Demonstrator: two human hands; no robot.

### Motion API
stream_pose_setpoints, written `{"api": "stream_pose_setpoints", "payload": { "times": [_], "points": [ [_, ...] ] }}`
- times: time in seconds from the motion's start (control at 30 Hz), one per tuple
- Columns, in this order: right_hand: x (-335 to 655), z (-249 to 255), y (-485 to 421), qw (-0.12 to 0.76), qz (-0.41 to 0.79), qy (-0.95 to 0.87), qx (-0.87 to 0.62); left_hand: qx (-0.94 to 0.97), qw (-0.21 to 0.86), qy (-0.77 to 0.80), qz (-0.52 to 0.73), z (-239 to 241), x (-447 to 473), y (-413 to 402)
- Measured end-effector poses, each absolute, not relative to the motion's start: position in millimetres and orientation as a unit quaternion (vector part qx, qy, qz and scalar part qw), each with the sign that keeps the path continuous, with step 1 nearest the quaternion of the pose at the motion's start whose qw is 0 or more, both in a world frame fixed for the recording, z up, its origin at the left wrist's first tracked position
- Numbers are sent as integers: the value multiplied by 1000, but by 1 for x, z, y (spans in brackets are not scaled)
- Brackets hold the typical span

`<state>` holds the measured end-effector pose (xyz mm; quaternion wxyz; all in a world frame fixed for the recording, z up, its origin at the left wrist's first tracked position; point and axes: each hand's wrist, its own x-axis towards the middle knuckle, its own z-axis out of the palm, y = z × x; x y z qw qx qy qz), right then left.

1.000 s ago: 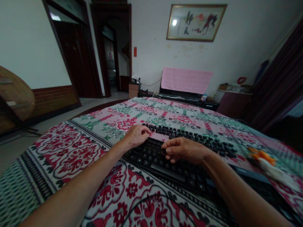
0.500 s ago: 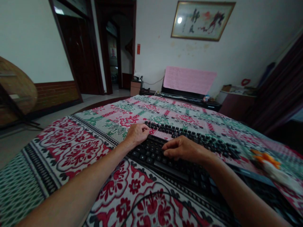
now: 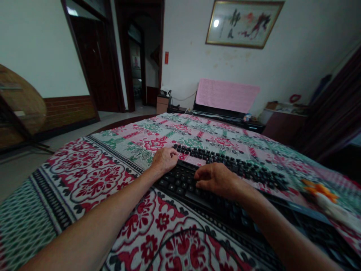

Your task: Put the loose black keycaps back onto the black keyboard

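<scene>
A black computer keyboard [image 3: 177,185] lies across the near side of the table, running from the middle toward the lower right. At its far left corner my left hand [image 3: 165,160] rests with fingers curled against the edge, gripping it. My right hand [image 3: 218,180] is over the keys left of the middle. Its thumb and forefinger are bent with a gap between them, and I see nothing in that gap. Beyond the keyboard, many loose black keycaps [image 3: 239,165] lie in rows on the cloth. My right forearm covers part of the keyboard.
The patterned tablecloth [image 3: 93,177] covers the table. A blurred orange and white object [image 3: 324,195] lies right of the keyboard. A thin black cable [image 3: 169,238] curves across the near cloth. Past the table are a pink cloth [image 3: 227,95] and a low cabinet [image 3: 254,127].
My right hand has lifted slightly from the keys, and its thumb and forefinger are a little farther apart. My left hand stays at the keyboard's corner. The view has shifted slightly.
</scene>
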<state>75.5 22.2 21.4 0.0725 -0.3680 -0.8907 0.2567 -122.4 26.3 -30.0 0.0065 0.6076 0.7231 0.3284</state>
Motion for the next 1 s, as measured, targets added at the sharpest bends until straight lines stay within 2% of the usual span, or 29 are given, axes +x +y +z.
{"api": "stream_pose_setpoints", "payload": {
  "times": [0.4,0.7,1.0],
  "points": [
    [81,10,34,60,352,-883,-304,620,-10,713,329,-34,-125,27],
    [79,11,32,82,356,-880,-303,627,-6,708,325,-33,-124,27],
    [77,15,28,65,327,-874,-353,635,-7,705,316,-32,-125,26]
  ]
}}
